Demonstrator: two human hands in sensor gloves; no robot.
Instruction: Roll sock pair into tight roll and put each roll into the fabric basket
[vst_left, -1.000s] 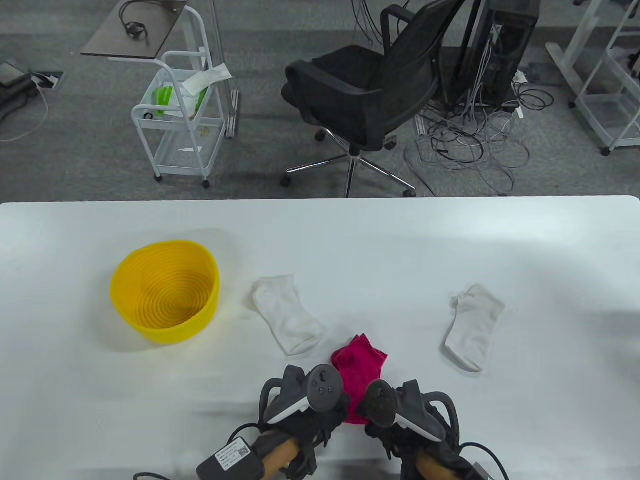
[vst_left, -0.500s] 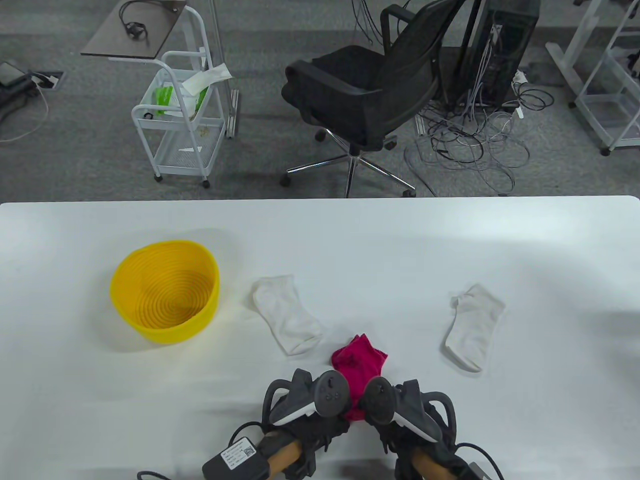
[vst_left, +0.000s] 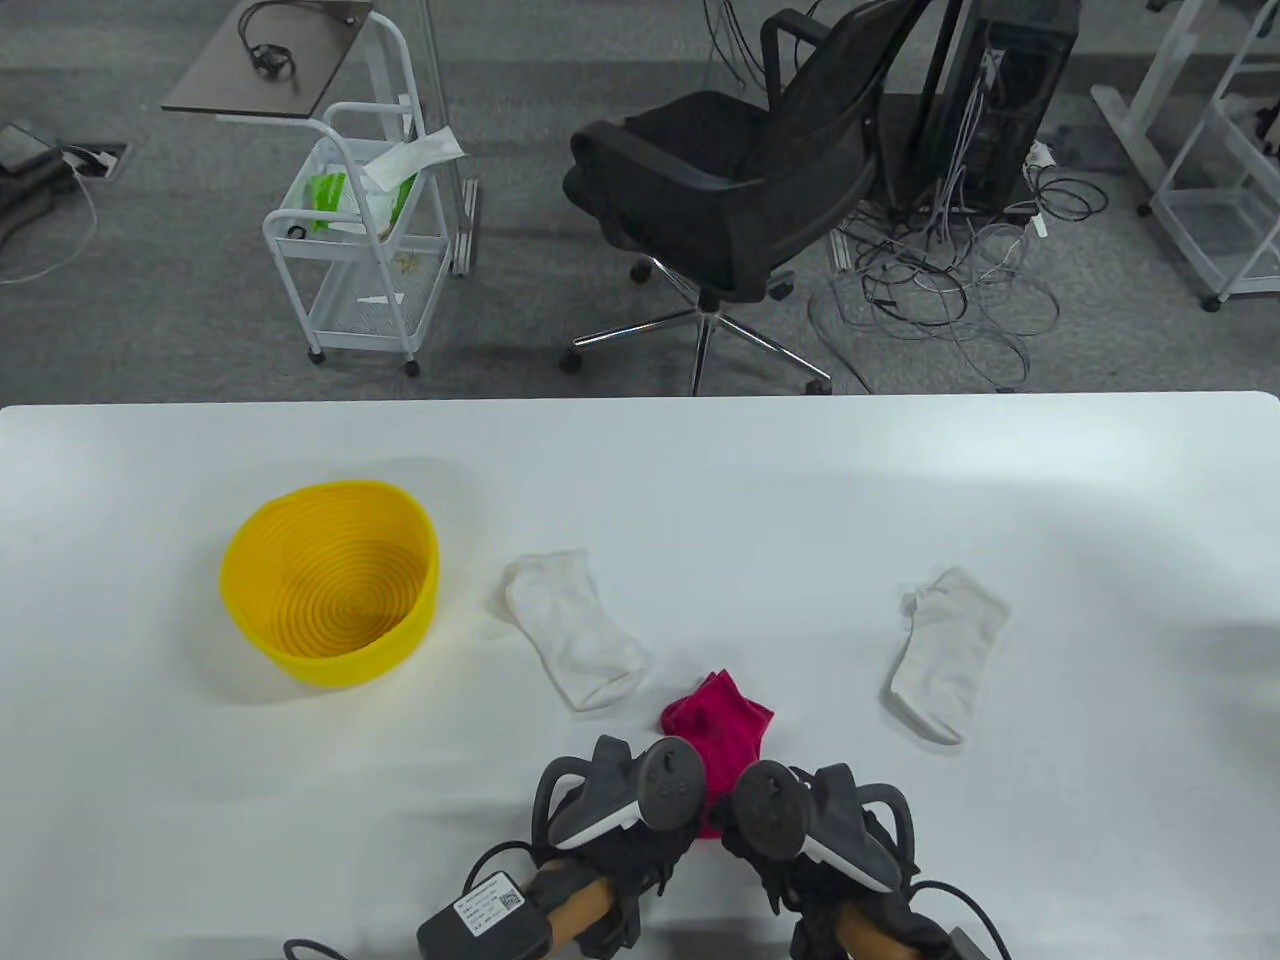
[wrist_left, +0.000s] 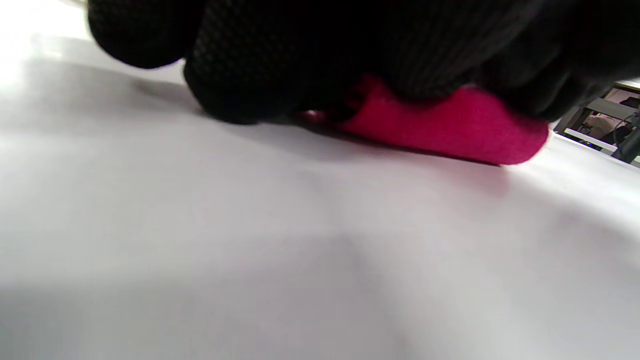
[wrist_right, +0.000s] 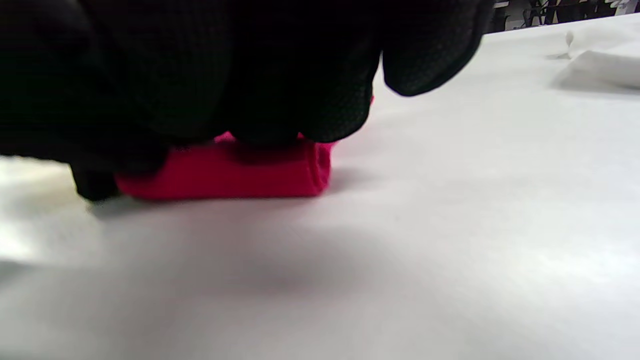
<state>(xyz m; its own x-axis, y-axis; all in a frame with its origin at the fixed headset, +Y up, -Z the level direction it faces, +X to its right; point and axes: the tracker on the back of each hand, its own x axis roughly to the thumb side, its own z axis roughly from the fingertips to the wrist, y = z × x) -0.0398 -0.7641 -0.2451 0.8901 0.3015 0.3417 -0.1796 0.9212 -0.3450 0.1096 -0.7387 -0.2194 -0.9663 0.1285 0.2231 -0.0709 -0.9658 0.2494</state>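
A pink sock pair (vst_left: 722, 722) lies near the table's front edge, its near end wound into a short roll (wrist_right: 225, 172). Both gloved hands sit on that roll side by side. My left hand (vst_left: 668, 830) curls its fingers (wrist_left: 300, 60) over the roll's left part (wrist_left: 450, 130). My right hand (vst_left: 750, 835) curls its fingers (wrist_right: 280, 90) over the right part, thumb low at the near side. The trackers hide the fingers in the table view. The yellow basket (vst_left: 340, 665) stands at the left with nothing in it.
Two white socks lie flat on the table: one (vst_left: 575, 630) between the basket and the pink pair, the other (vst_left: 945, 655) to the right, seen also in the right wrist view (wrist_right: 605, 65). An office chair (vst_left: 740, 180) stands beyond the far edge.
Both hands have edged closer together and a little forward over the pink pair. Less of its near end shows flat; the far end stays put.
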